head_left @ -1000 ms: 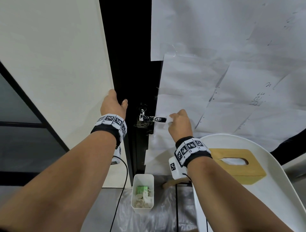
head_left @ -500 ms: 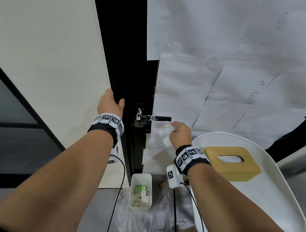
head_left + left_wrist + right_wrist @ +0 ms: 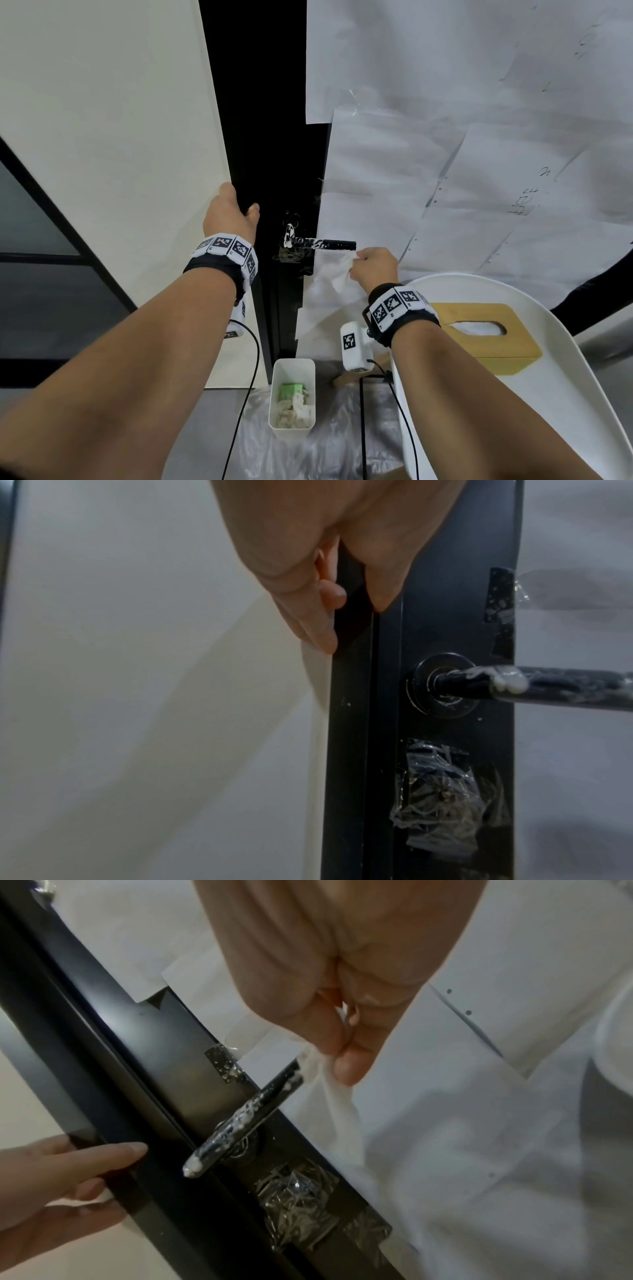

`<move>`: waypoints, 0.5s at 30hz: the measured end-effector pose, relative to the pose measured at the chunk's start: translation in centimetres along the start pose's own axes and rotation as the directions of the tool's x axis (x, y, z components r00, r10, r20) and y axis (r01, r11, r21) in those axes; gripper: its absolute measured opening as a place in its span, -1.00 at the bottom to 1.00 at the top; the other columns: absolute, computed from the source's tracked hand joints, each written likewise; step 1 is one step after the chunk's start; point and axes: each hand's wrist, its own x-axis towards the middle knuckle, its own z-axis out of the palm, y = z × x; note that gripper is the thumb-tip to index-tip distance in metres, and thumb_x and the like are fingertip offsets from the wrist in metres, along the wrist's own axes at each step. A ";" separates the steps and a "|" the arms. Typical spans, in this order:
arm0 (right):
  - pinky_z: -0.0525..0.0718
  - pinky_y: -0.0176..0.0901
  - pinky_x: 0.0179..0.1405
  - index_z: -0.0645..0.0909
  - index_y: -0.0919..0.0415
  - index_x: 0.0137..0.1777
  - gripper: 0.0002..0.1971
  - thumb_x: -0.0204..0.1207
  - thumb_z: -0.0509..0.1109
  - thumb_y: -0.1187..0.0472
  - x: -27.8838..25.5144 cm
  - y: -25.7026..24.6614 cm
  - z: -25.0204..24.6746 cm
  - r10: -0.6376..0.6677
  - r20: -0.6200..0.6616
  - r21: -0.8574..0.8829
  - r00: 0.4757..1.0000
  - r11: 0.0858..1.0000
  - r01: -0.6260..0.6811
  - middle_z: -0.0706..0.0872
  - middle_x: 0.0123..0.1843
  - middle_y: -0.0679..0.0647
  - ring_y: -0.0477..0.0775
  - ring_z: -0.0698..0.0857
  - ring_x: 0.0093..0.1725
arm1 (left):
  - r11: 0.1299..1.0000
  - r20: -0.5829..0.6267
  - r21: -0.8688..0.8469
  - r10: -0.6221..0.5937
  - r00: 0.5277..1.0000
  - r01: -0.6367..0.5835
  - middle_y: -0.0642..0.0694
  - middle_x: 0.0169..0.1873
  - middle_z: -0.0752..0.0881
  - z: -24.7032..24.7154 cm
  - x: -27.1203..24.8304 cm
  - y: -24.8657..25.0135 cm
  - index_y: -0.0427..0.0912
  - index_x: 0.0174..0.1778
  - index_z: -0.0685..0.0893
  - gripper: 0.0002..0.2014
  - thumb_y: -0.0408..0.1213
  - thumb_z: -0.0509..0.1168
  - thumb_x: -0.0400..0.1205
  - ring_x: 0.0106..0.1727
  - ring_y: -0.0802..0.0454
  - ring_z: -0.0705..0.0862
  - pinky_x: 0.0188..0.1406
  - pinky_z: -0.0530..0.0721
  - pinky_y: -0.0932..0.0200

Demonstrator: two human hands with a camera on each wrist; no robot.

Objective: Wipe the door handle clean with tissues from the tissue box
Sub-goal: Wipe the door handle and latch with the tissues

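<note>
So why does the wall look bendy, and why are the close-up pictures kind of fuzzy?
Head view: the wide lens bows the door frame and the white table. Left wrist view: soft and dim, with a broad shadow on the wall under the left hand. Right wrist view: the right hand and tissue are blurred, the door handle sharper.

text: none legible | paper sheets (image 3: 479, 171) on door: faint handwritten marks, unreadable | wristbands (image 3: 226, 245): black-and-white square marker codes, no words
</note>
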 end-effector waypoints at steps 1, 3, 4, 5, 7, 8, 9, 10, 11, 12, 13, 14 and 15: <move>0.64 0.01 0.31 0.73 0.33 0.13 -0.69 0.43 0.29 0.40 -0.4 0.3 0.2 0.019 0.023 -0.004 1.000 1.000 -0.019 0.79 0.08 0.29 0.23 0.73 0.17 | 1.000 0.000 -0.001 0.001 1.000 -0.001 -0.17 -0.26 0.54 0.0 0.0 0.0 -0.20 -0.11 0.33 -0.71 -0.15 0.33 0.62 -0.30 -0.17 0.50 -0.36 0.36 0.07; 0.69 0.04 0.23 0.71 0.32 0.15 -0.68 0.44 0.26 0.37 -0.8 0.8 0.5 0.039 0.019 0.026 0.999 0.999 -0.039 0.79 0.03 0.31 0.27 0.76 0.09 | 1.000 0.002 -0.002 0.002 1.000 -0.002 -0.17 -0.27 0.52 0.0 0.0 0.0 -0.20 -0.12 0.33 -0.71 -0.16 0.33 0.62 -0.31 -0.17 0.49 -0.36 0.36 0.07; 0.69 0.02 0.22 0.70 0.31 0.16 -0.67 0.44 0.25 0.37 -0.9 0.9 0.6 0.053 0.006 0.049 0.999 0.997 -0.053 0.80 0.01 0.30 0.27 0.76 0.08 | 1.000 0.003 -0.002 0.003 1.000 -0.003 -0.17 -0.28 0.51 -0.1 0.0 0.0 -0.20 -0.12 0.33 -0.71 -0.16 0.33 0.62 -0.32 -0.16 0.49 -0.37 0.36 0.07; 0.69 0.01 0.21 0.69 0.30 0.15 -0.67 0.42 0.25 0.38 -0.9 0.8 0.5 0.080 -0.003 0.082 0.997 0.993 -0.079 0.80 -0.01 0.29 0.25 0.76 0.07 | 1.000 0.002 -0.002 0.004 1.000 -0.004 -0.16 -0.29 0.51 -0.1 0.0 -0.1 -0.20 -0.12 0.33 -0.71 -0.16 0.33 0.62 -0.32 -0.16 0.49 -0.38 0.37 0.07; 0.71 0.05 0.19 0.67 0.21 0.00 -0.72 0.29 0.30 0.39 -0.7 0.5 0.4 0.143 -0.009 0.188 0.990 0.972 -0.139 0.80 -0.01 0.27 0.26 0.77 0.05 | 1.000 0.002 -0.003 0.006 1.000 -0.006 -0.18 -0.29 0.53 -0.1 0.1 -0.1 -0.19 -0.12 0.33 -0.71 -0.16 0.33 0.62 -0.34 -0.16 0.50 -0.39 0.37 0.07; 0.71 0.08 0.19 0.61 0.15 -0.12 -0.76 0.20 0.32 0.38 -0.6 0.2 0.3 0.170 -0.010 0.252 0.985 0.954 -0.162 0.78 0.00 0.25 0.26 0.78 0.04 | 1.000 0.002 -0.004 0.007 1.000 -0.007 -0.18 -0.29 0.53 -0.1 0.0 -0.1 -0.20 -0.12 0.33 -0.71 -0.16 0.33 0.62 -0.34 -0.15 0.50 -0.40 0.37 0.07; 0.72 0.10 0.18 0.56 0.12 -0.20 -0.77 0.13 0.32 0.35 -0.4 0.1 0.4 0.190 -0.008 0.312 0.982 0.933 -0.178 0.77 0.00 0.25 0.27 0.78 0.02 | 1.000 0.002 -0.005 0.008 1.000 -0.008 -0.18 -0.30 0.53 0.0 0.0 -0.1 -0.20 -0.12 0.34 -0.72 -0.16 0.33 0.62 -0.35 -0.15 0.50 -0.41 0.37 0.07; 0.72 0.12 0.18 0.52 0.09 -0.25 -0.77 0.08 0.30 0.33 -0.4 -0.3 0.4 0.196 -0.006 0.366 0.981 0.913 -0.180 0.76 -0.03 0.24 0.28 0.79 -0.02 | 1.000 0.002 -0.007 0.007 1.000 -0.007 -0.18 -0.30 0.53 0.0 0.0 0.0 -0.20 -0.12 0.34 -0.72 -0.17 0.33 0.62 -0.35 -0.16 0.50 -0.41 0.37 0.07; 0.73 0.14 0.16 0.50 0.09 -0.27 -0.78 0.08 0.30 0.34 -0.3 -0.6 0.5 0.198 -0.004 0.407 0.980 0.896 -0.179 0.76 -0.07 0.23 0.29 0.80 -0.06 | 1.000 0.000 -0.009 0.006 1.000 -0.006 -0.18 -0.28 0.54 0.0 0.0 0.0 -0.21 -0.12 0.35 -0.72 -0.17 0.33 0.62 -0.34 -0.16 0.50 -0.40 0.37 0.07; 0.75 0.15 0.13 0.50 0.11 -0.28 -0.79 0.08 0.31 0.36 -0.3 -1.1 0.6 0.193 -0.001 0.436 0.981 0.883 -0.174 0.74 -0.11 0.22 0.30 0.81 -0.10 | 1.000 -0.002 -0.007 0.005 1.000 -0.005 -0.18 -0.27 0.54 0.0 -0.1 0.0 -0.21 -0.11 0.35 -0.72 -0.17 0.33 0.62 -0.33 -0.16 0.50 -0.39 0.38 0.07; 0.76 0.16 0.11 0.50 0.12 -0.28 -0.79 0.08 0.32 0.37 -0.3 -1.4 0.9 0.189 -0.001 0.450 0.982 0.877 -0.169 0.73 -0.12 0.22 0.30 0.81 -0.11 | 1.000 -0.003 -0.003 0.004 1.000 -0.004 -0.18 -0.26 0.55 0.0 -0.1 0.0 -0.21 -0.10 0.36 -0.72 -0.17 0.33 0.61 -0.32 -0.17 0.51 -0.38 0.38 0.06; 0.76 0.17 0.10 0.51 0.12 -0.29 -0.79 0.06 0.33 0.36 -0.5 -1.8 1.1 0.181 -0.005 0.452 0.984 0.878 -0.159 0.73 -0.10 0.21 0.31 0.81 -0.11 | 1.000 -0.002 -0.001 0.003 1.000 -0.003 -0.18 -0.26 0.55 0.0 -0.1 0.0 -0.21 -0.10 0.36 -0.72 -0.17 0.33 0.62 -0.32 -0.16 0.51 -0.38 0.38 0.06; 0.76 0.17 0.10 0.52 0.10 -0.30 -0.78 0.04 0.34 0.34 -0.7 -2.0 1.3 0.168 -0.015 0.445 0.986 0.884 -0.143 0.73 -0.07 0.21 0.32 0.80 -0.08 | 1.000 -0.001 0.000 0.003 1.000 -0.003 -0.18 -0.26 0.55 0.0 -0.1 0.0 -0.21 -0.10 0.36 -0.73 -0.17 0.33 0.62 -0.32 -0.16 0.51 -0.38 0.38 0.06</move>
